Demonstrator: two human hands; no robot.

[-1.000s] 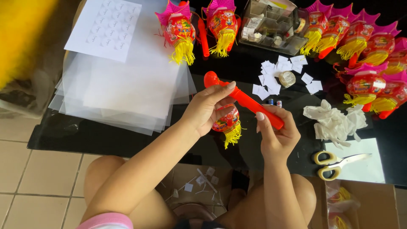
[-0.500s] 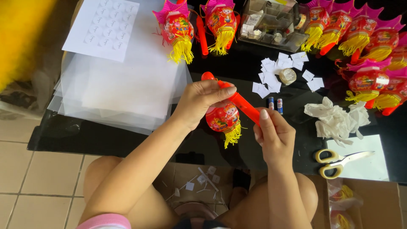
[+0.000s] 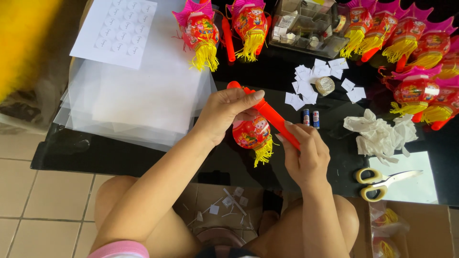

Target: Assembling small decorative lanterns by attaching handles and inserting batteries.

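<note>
Both hands hold one toy lantern over a black table. My left hand grips the upper end of its red plastic stick. My right hand closes around the lower end of the same stick. A small red lantern ball with a yellow tassel hangs under the stick between the hands. Two small batteries stand on the table just right of the stick.
Clear plastic sheets and a white sticker sheet lie at left. Finished lanterns line the back and right side. White paper squares, a tape roll, crumpled white paper, yellow-handled scissors and a clear box lie at right.
My right hand has closed further around the stick's lower end, and the lantern ball has swung slightly under the stick. The stick stays between both hands.
</note>
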